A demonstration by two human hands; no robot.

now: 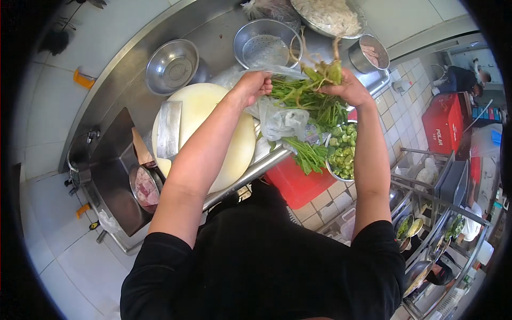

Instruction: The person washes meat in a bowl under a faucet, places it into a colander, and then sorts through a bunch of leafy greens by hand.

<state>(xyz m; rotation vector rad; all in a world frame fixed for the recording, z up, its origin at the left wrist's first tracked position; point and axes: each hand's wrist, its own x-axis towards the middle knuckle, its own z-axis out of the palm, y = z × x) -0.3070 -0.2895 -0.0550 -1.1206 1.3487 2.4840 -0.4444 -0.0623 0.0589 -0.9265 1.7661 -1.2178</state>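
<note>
My left hand [253, 88] is closed, pinching the edge of a clear plastic bag [282, 120] beside the cutting board. Fingers of my right hand [351, 89] are wrapped round a bunch of leafy greens [312, 93], some with yellowed leaves and thin roots sticking up. The bunch lies partly over the bag, and more green stems hang below it at the counter's edge. Just under my right forearm sits a bowl of chopped green vegetables [342, 149]. A cleaver [169, 128] rests on the round white cutting board [229, 144] to the left of the bag.
Behind my hands stand a perforated metal bowl [261, 45], another metal bowl [173, 66], a tray of pale food [330, 16] and a metal pot [369, 54]. A sink [113, 160] with meat [145, 186] is left. Racks and other people are at right.
</note>
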